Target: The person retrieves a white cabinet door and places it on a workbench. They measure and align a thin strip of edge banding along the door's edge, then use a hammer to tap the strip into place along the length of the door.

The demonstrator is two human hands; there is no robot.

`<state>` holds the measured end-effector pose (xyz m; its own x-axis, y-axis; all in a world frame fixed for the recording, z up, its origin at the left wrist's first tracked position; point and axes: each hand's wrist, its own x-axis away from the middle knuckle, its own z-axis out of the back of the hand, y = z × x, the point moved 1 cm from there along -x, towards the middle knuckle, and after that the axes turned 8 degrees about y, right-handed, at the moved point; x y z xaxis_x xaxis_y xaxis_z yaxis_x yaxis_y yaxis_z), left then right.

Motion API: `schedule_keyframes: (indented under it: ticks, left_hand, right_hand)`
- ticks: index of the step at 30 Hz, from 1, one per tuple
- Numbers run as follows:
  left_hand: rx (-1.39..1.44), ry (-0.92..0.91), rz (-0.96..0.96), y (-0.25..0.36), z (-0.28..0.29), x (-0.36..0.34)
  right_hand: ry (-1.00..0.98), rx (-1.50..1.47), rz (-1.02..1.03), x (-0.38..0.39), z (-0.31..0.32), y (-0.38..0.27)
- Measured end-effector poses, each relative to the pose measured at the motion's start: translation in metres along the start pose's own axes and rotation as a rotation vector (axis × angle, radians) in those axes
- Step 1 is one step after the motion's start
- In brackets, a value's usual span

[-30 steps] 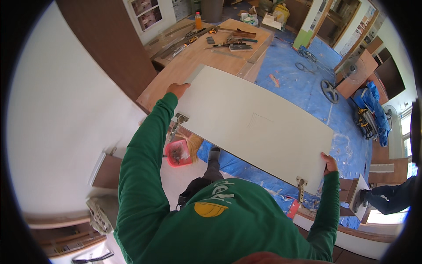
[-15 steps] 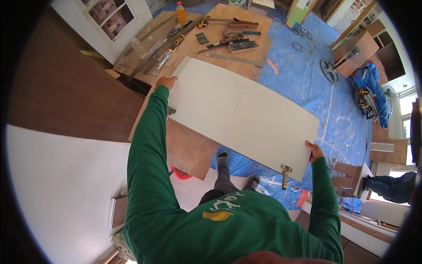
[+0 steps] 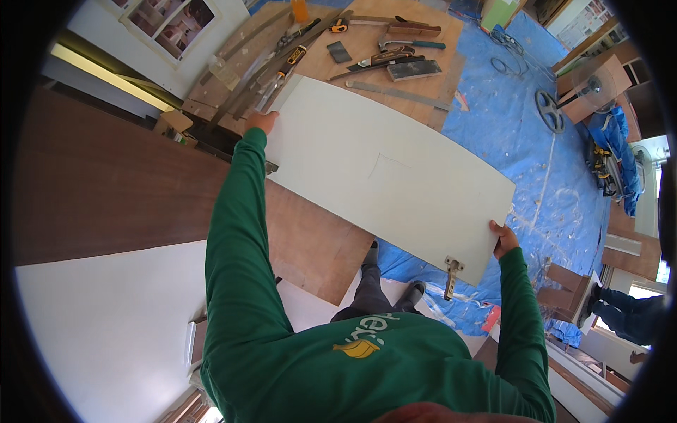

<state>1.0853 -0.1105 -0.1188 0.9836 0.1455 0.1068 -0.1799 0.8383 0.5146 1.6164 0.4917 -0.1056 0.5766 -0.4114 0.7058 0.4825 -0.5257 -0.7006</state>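
A long white cabinet door panel [image 3: 395,166] is held out in front of me, slanting from upper left to lower right. My left hand [image 3: 261,123] grips its left end, fingers hidden beneath. Around the right end, my right hand [image 3: 503,238] is closed with the thumb on top. Along the near edge are two metal hinges: one hinge [image 3: 452,276] sticks out near my right hand, the other hinge [image 3: 271,168] shows partly beside my left sleeve. A faint pencil mark lies on the panel's face.
Beyond the panel, a plywood worktop [image 3: 381,56] carries a hammer [image 3: 412,44], a sanding block [image 3: 414,69], a utility knife [image 3: 292,60] and a bottle [image 3: 300,10]. Blue sheeting [image 3: 493,127] covers the floor, with a fan [image 3: 592,88] at right. Another person's legs [image 3: 620,310] show at far right.
My view has turned, so the worktop, fan and sheeting sit further right. The panel has tilted slightly, its left end higher in view. Both hands keep their hold.
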Motion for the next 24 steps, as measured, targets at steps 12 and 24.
schedule_keyframes:
  ticks: [12, 24]
  left_hand:
    - [-0.075, -0.022, -0.106, -0.012, 0.004, -0.02]
    - [-0.14, -0.018, -0.066, -0.012, 0.008, -0.022]
  right_hand:
    - [0.009, 0.004, -0.024, -0.001, -0.006, -0.008]
    - [0.024, -0.035, -0.028, 0.002, -0.023, 0.006]
